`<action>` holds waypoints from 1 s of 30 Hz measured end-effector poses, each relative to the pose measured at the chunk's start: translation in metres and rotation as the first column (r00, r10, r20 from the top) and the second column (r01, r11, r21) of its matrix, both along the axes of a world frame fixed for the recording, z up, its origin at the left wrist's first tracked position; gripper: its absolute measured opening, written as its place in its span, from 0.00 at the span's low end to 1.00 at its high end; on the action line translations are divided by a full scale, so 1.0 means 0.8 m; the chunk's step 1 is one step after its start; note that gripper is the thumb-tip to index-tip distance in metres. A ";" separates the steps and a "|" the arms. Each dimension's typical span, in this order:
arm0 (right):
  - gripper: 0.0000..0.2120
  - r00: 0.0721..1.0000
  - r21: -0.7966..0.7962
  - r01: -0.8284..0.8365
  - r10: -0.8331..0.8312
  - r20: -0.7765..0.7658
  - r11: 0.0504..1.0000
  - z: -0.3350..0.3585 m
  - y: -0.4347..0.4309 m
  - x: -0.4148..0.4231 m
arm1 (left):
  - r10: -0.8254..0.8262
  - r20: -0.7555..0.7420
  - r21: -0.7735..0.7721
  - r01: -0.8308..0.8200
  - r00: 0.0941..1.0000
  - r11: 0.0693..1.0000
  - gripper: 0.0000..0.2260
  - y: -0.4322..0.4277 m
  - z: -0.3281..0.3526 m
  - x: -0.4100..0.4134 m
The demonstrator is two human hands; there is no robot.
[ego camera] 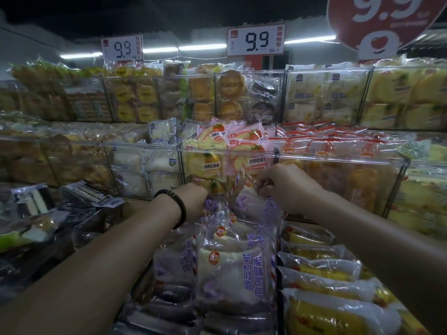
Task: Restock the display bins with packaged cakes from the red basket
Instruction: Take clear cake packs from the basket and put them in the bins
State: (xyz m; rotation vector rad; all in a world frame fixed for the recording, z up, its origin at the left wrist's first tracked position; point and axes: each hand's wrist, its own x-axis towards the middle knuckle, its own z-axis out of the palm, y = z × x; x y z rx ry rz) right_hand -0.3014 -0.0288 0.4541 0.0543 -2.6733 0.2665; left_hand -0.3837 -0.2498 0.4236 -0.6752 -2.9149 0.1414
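Person's got the purple pack (251, 204) at the far end of the lower shelf's middle row, right up against the clear bin (338, 158). Right hand (287, 187) fingers pinch its top corner, and left hand (193, 201) fingers curl onto its left edge. Best bet is to stand it upright, label forward, snug against the purple row (232, 269) so nothing flops. That bin holds strawberry and pineapple packs, and yellow packs (321, 274) fill the next row right. Red basket's out of shot.

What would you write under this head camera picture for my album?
Right hand pinches a purple cake pack, left hand beside it, under 9.9 price signs.
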 end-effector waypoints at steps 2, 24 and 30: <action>0.09 0.998 -0.015 0.015 -0.016 -0.062 1.000 -0.004 0.003 0.003 | 0.006 0.015 -0.061 -0.005 1.000 0.998 0.09 0.003 0.000 0.002; 0.12 0.998 -0.004 0.056 -0.056 -0.011 0.998 -0.003 -0.025 0.004 | 0.019 0.143 0.045 -0.026 0.990 0.999 0.24 -0.008 -0.016 -0.004; 0.14 0.993 -0.118 0.062 -0.073 -0.090 0.991 -0.018 -0.014 -0.002 | -0.048 -0.157 0.273 0.090 0.986 0.958 0.17 -0.019 0.002 0.000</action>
